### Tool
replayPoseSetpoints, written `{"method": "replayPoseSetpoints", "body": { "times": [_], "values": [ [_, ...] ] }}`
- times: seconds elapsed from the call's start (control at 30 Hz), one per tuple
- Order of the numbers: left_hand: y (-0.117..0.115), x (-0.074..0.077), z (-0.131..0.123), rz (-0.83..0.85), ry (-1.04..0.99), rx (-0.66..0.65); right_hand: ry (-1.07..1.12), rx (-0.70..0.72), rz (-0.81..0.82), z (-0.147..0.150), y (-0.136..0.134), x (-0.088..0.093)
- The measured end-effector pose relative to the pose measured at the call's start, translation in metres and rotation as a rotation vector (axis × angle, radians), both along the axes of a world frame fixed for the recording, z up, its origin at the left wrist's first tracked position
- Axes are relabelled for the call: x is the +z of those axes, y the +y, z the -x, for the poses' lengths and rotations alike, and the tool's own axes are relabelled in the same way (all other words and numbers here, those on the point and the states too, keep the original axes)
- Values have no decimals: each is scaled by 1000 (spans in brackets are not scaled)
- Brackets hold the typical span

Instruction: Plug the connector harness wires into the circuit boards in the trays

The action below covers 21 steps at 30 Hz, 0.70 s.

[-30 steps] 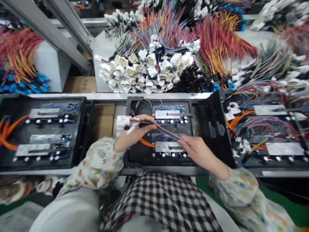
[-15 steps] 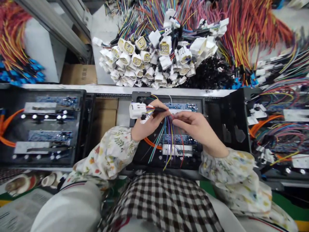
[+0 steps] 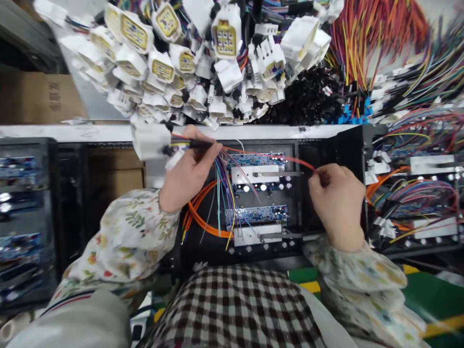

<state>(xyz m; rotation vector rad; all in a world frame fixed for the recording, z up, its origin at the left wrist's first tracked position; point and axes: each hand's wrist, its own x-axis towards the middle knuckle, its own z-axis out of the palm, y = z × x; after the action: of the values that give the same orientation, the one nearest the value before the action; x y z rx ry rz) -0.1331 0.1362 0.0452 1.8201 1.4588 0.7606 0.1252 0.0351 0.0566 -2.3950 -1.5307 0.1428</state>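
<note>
Beyond the pale edge of the counter (image 3: 72, 132), a great heap of wire harnesses (image 3: 181, 63) with white multi-pin connectors fills the far part of my view. Nearer, an open black enclosure (image 3: 328, 154) sits before me, holding two blue circuit boards (image 3: 256, 160) and orange cables (image 3: 205, 222). My left hand (image 3: 188, 169) is closed around a black-sleeved wire bundle (image 3: 190, 143) just behind a white connector (image 3: 150, 140), a grip that holds the connector up clear of the boards while the loose coloured wires (image 3: 223, 193) fan down over them. My right hand (image 3: 337, 198) is well apart, at the enclosure's right side, its fingers (image 3: 319, 176) pinching the end of one thin red wire (image 3: 275, 153), which runs almost straight above the upper board.
</note>
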Motion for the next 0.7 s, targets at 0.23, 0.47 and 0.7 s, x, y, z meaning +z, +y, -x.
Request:
{"method": "replayPoseSetpoints", "body": {
  "times": [0.23,0.47,0.7],
  "values": [
    [-2,2,-2,-87,-33,12,515,-174,-171,7,31,-33],
    [-4,3,-2,-71,-121,-68,532,-189,-26,1,39,-37],
    [-19,4,2,-145,14,29,337,-105,60,1,39,-26]
  ]
}}
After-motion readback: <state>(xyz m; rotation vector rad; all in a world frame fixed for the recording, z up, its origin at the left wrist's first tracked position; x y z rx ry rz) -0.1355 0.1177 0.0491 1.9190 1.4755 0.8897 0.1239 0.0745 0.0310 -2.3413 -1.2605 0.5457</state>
